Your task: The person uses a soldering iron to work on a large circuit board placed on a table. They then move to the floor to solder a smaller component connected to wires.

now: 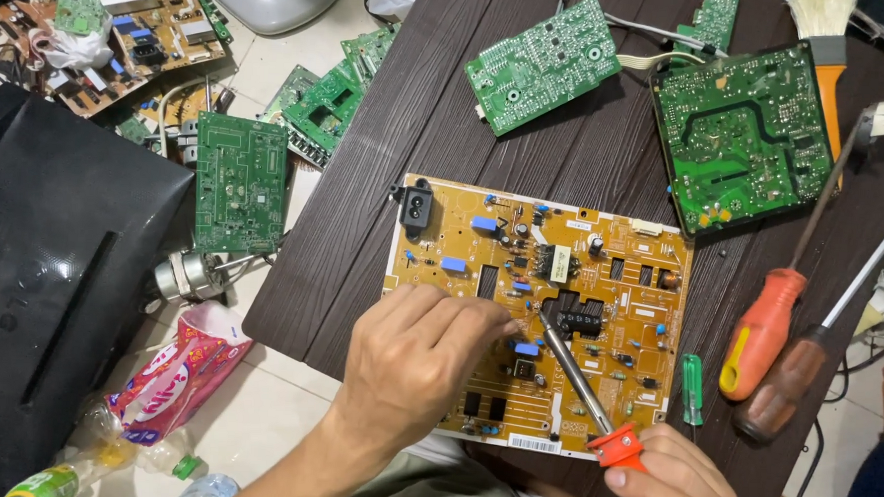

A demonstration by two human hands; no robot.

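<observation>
An orange-handled tool [594,409] is gripped in the curled fingers of the right hand [675,482], its metal tip set on the yellow circuit board [558,313]. Just beside that tip, the left hand [412,362] is rested on the board, fingertips pressed together.

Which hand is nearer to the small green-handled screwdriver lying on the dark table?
The right hand. It sits just below the small green-handled screwdriver, holding an orange-collared metal tool. The left hand rests on the yellow circuit board, farther to the left.
</observation>
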